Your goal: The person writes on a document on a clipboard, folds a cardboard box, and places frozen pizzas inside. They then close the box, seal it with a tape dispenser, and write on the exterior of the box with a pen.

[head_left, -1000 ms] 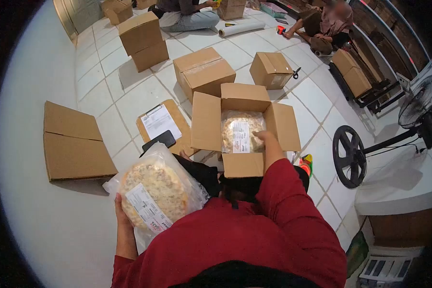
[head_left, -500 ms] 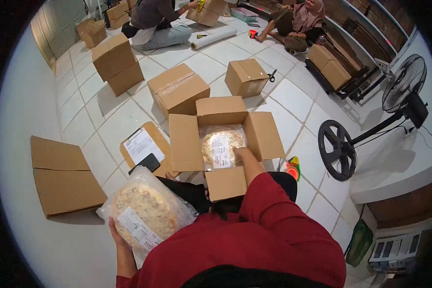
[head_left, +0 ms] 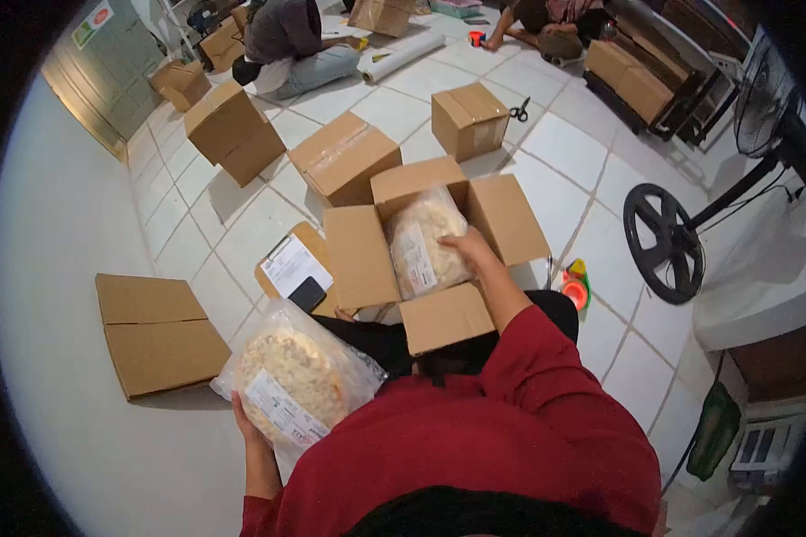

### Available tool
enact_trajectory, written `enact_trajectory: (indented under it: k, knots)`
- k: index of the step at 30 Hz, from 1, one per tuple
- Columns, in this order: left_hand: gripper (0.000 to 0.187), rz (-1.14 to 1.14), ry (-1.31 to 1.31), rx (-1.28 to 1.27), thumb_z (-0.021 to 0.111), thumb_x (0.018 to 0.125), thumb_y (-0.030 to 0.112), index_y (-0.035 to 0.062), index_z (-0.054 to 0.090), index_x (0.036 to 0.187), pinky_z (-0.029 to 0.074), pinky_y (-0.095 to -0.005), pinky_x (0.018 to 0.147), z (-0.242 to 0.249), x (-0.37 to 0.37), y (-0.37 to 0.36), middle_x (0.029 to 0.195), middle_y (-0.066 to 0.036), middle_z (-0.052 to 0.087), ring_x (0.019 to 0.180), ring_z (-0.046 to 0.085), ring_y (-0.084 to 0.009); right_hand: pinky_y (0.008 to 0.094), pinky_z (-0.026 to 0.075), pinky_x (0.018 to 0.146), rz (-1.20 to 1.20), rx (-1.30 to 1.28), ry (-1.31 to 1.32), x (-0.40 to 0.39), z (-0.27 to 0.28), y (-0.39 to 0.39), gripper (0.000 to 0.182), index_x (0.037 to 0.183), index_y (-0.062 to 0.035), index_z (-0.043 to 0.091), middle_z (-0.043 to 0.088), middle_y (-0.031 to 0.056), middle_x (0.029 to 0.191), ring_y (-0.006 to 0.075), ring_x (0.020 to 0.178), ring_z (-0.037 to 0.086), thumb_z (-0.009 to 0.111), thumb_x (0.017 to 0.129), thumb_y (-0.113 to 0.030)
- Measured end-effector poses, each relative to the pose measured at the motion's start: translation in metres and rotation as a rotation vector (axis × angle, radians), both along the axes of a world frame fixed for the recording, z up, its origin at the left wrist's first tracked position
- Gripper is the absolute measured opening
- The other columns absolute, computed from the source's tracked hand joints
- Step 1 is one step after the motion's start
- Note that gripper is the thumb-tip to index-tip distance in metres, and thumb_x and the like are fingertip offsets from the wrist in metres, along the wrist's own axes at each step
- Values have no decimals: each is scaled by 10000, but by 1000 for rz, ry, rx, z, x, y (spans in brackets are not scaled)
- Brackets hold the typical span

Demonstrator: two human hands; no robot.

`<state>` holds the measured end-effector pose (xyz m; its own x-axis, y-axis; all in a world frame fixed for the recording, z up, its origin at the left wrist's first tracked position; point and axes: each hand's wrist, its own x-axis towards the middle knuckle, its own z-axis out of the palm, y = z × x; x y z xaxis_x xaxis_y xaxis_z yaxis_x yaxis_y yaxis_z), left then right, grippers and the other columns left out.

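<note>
A worker in a red sleeve handles bagged flatbreads over an open carton on a tiled floor.

The right hand (head_left: 467, 247) grips the edge of a bagged flatbread (head_left: 423, 243) standing tilted inside the open carton (head_left: 360, 259) (flaps spread wide), at 12 o'clock from the worker. The left hand (head_left: 244, 419), at 8 o'clock, is closed under a second bagged flatbread (head_left: 294, 380) held above the floor. A clipboard (head_left: 294, 265) and phone (head_left: 307, 294) lie just left of the carton.

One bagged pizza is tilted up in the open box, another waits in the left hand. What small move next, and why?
Probably ease the right hand down so the tilted pizza lies flat in the open box; the left hand holds another bagged pizza.
</note>
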<state>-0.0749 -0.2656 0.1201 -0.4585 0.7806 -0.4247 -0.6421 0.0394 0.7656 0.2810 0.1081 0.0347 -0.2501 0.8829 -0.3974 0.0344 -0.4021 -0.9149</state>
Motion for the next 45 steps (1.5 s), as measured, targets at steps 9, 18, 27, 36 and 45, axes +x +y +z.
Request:
enact_trajectory:
  k: [9,18,27,36,45]
  knots:
    - [787,-145,107,-162,368,731,642,48,300,1244,352,-392,886,11,-13,-14,1238,-126,372,1096,392,-278,322,463,692,17,418,357,-6,191,-74,551,1013,50,434,553,123,904,204,817,556,725,607,-181]
    - [895,-224,-19,71,271,685,728,48,259,1268,313,-403,925,36,-21,-23,1258,-128,345,1125,353,-289,291,425,747,370,192,139,-67,119,-79,653,1199,17,294,552,130,981,194,864,534,586,752,-358]
    - [751,22,-23,-39,422,736,598,52,310,1239,361,-395,876,22,-20,-9,1209,-131,395,1077,404,-292,500,300,867,416,-425,-861,0,-57,39,678,1222,-66,345,293,192,1286,359,1158,306,527,733,-499]
    - [751,115,1,-144,421,729,605,79,300,1251,348,-400,887,22,-19,6,1227,-129,375,1088,387,-294,445,365,816,261,-543,-526,20,-48,28,532,1074,16,470,478,208,1095,322,985,471,584,734,-377]
    - [774,61,33,-168,407,723,621,82,275,1263,355,-421,881,32,-17,12,1238,-137,357,1099,376,-299,351,472,680,-217,253,-295,37,145,-3,554,1120,35,347,519,162,971,239,837,549,633,660,-79]
